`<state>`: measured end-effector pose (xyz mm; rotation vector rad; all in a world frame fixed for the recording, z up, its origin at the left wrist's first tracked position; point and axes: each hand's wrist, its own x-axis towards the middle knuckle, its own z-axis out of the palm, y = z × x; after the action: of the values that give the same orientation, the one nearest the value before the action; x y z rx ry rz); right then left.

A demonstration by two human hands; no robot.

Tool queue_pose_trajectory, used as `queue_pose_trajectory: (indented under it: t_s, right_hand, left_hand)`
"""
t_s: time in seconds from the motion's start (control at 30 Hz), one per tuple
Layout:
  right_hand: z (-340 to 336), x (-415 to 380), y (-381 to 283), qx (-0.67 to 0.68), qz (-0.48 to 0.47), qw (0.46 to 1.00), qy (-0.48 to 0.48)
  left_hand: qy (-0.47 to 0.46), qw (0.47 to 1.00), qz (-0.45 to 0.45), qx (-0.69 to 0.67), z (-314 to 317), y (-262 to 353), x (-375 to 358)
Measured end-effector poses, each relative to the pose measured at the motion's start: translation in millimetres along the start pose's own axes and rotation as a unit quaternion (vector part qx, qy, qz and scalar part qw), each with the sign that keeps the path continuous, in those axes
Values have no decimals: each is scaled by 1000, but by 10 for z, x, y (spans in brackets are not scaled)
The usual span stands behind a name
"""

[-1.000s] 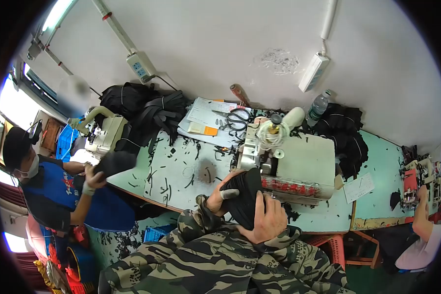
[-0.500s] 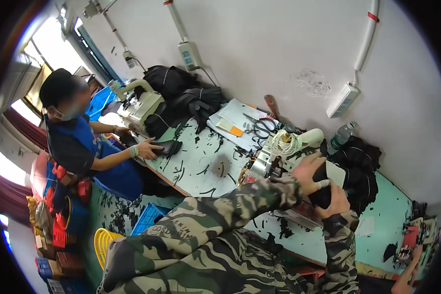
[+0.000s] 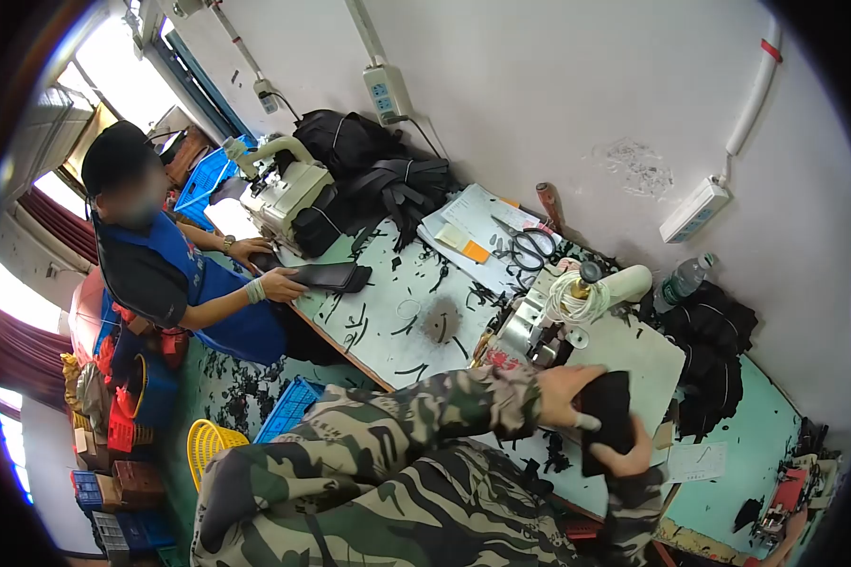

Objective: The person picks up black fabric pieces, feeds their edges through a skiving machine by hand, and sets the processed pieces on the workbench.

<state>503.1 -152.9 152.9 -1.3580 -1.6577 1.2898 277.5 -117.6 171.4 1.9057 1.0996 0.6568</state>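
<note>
A flat, dark black piece of material (image 3: 607, 420) is held between both hands, close to the front of a cream bench machine (image 3: 529, 321). My left hand (image 3: 565, 395) grips its left side, with a pale wrap on one finger. My right hand (image 3: 631, 455) has hold of the lower right side, thumb lying across the piece. Under and behind the hands is the machine's pale plate (image 3: 648, 354). A coil of white cord (image 3: 577, 298) hangs on the machine.
Across the bench (image 3: 416, 350) lie black scraps, papers (image 3: 473, 231) and scissors (image 3: 531, 248). A plastic bottle (image 3: 683, 282) and black bundles (image 3: 714, 331) stand to the right. At left a co-worker (image 3: 175, 255) handles black pieces (image 3: 331, 277) beside another machine (image 3: 288, 194).
Both hands have come back toward me from over the machine plate, bringing the black piece along. More of the plate shows. The co-worker's black piece is now extended flatter, and the view has shifted slightly.
</note>
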Motion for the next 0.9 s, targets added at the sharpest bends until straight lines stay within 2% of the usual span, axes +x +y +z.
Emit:
queue_pose_trajectory:
  t_s: [0.03,0.07,0.1,0.17,0.27,0.3,0.37,0.43,0.47,0.5,0.57,0.6,0.7,0.77,0.8,0.83,0.9]
  right_hand:
    - [182,-57,74,54,14,998,-13]
    - [391,-76,173,39,15,999,-28]
    - [612,-75,235,23,17,999,-43]
    - [1050,-26,156,38,21,996,-72]
    - [1650,147,-55,43,33,992,-114]
    - [1844,262,-232,88,-7,987,-137]
    - [2315,443,-81,153,34,974,-164]
    - [2652,733,-113,116,106,968,-198]
    - [2874,859,88,81,103,973,-192]
    - [3083,992,282,61,118,973,-187]
    - [3240,1111,79,57,168,972,-157]
    - [3381,1147,242,-7,170,977,-125]
    - [3466,1108,337,-225,68,970,-65]
    - [3347,1066,79,-168,-8,982,-90]
    - [3248,1027,-126,-128,-44,986,-94]
    - [3164,991,-302,-85,-81,988,-97]
    - [3001,829,-483,-49,-71,996,22]
  left_hand:
    - [-22,999,-35,2,-85,-12,-142]
    - [-70,993,-91,16,-244,18,-260]
    - [-73,991,-108,38,-323,-94,-385]
    - [-62,987,-113,93,-490,-348,-629]
    - [-49,990,-127,46,-939,-684,-945]
    - [-40,987,-139,75,-1108,-741,-1061]
    - [-26,980,-168,108,-1364,-990,-1257]
    - [-9,964,-242,110,-1574,-1242,-1337]
    - [-1,954,-279,110,-1634,-1386,-1382]
    - [5,947,-288,141,-1607,-1625,-1393]
    - [17,929,-309,202,-1480,-2106,-1337]
    - [5,933,-298,202,-1495,-2183,-1295]
    - [-28,947,-271,172,-1566,-2270,-1175]
    - [-38,957,-260,121,-1672,-2090,-1130]
    - [-9,962,-249,114,-1702,-1970,-1147]
    - [-29,976,-203,66,-1753,-1875,-1159]
    - [-70,991,-110,-29,-1834,-1687,-1194]
